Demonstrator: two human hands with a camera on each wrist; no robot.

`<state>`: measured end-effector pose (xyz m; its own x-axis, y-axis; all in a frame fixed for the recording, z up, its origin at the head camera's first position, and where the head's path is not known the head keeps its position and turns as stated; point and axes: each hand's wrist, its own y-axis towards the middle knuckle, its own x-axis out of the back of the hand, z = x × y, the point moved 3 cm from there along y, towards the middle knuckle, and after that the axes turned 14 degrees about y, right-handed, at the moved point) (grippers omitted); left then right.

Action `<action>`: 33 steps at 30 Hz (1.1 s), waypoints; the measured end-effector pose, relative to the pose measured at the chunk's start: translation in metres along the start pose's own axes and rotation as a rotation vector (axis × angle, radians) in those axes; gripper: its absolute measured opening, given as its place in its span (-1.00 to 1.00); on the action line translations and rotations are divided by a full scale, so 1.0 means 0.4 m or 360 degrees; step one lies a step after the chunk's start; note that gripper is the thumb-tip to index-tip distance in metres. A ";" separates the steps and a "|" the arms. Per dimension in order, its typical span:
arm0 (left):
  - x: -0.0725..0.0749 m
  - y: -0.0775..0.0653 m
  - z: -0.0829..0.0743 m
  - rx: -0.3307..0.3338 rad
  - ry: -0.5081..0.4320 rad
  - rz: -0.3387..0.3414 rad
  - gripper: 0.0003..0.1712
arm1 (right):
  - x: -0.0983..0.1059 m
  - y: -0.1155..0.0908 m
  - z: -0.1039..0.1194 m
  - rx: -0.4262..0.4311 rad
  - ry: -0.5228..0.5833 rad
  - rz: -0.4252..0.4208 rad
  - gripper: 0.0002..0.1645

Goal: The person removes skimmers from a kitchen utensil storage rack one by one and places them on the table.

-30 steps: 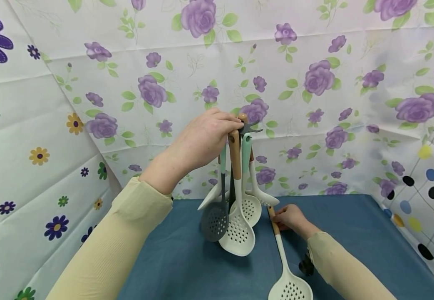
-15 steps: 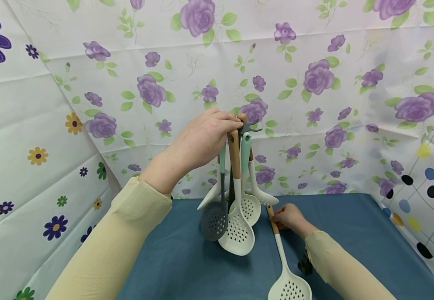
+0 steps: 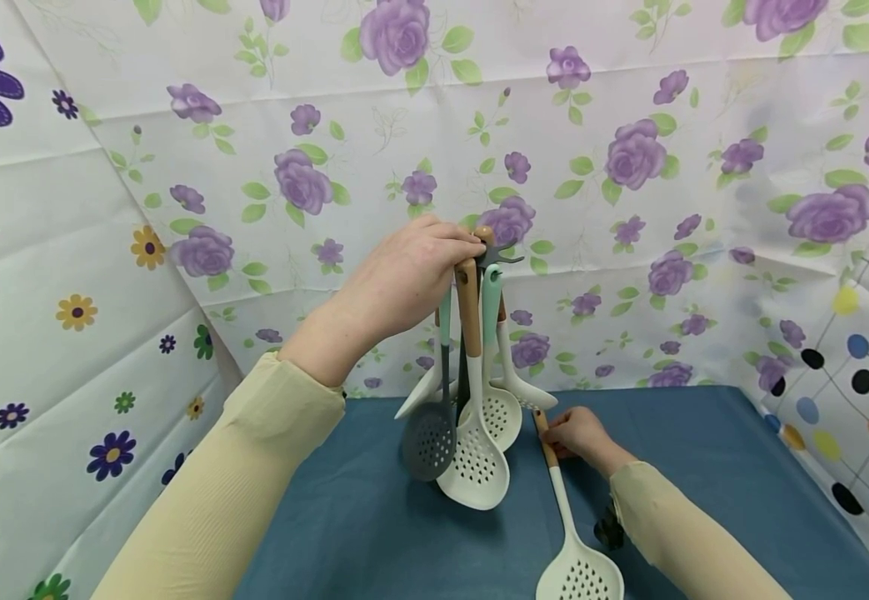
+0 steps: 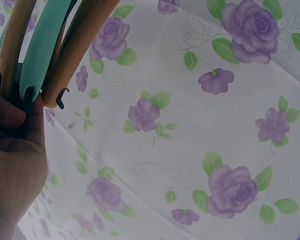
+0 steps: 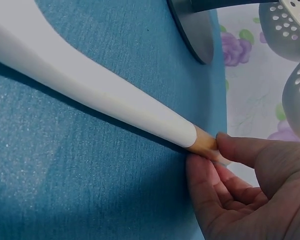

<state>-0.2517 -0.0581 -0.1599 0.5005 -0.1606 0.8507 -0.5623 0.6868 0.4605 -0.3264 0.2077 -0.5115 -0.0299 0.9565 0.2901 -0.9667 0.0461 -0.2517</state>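
My left hand point(image 3: 419, 267) grips the top of a dark utensil rack point(image 3: 501, 255), whose hooks show beside the fingers. From it hang a grey skimmer point(image 3: 429, 446), a white slotted turner point(image 3: 475, 475) with a wooden handle, a white skimmer point(image 3: 505, 412) with a mint handle, and others behind. In the left wrist view, thumb and finger meet close to the hooked mint handle point(image 4: 42, 50). On the table lies a white slotted spatula point(image 3: 564, 508), its perforated head toward me. My right hand point(image 3: 582, 435) pinches its wooden handle point(image 5: 204, 143) between thumb and fingers.
A blue cloth point(image 3: 337, 500) covers the table. The rack's grey round base point(image 5: 197, 35) shows in the right wrist view. Floral sheeting point(image 3: 254, 125) stands behind, with patterned sheets at both sides. A small black object point(image 3: 609, 529) is beneath the right sleeve.
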 end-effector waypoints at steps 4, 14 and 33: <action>0.001 0.000 -0.001 0.0003 0.0009 0.0009 -0.56 | 0.003 -0.004 0.004 0.0000 0.0013 0.0019 -0.84; 0.006 0.000 -0.002 -0.0012 0.0006 0.0022 -0.57 | 0.019 -0.026 0.010 -0.0002 0.0084 0.0021 -0.73; 0.007 0.017 -0.032 0.0263 0.0036 0.0064 -0.53 | 0.149 -0.120 0.062 0.0160 0.0048 -0.0019 -0.58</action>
<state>-0.2458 -0.0448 -0.1577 0.4891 -0.1184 0.8642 -0.6818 0.5660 0.4634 -0.2880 0.2553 -0.4591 -0.0121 0.9644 0.2643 -0.9876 0.0299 -0.1540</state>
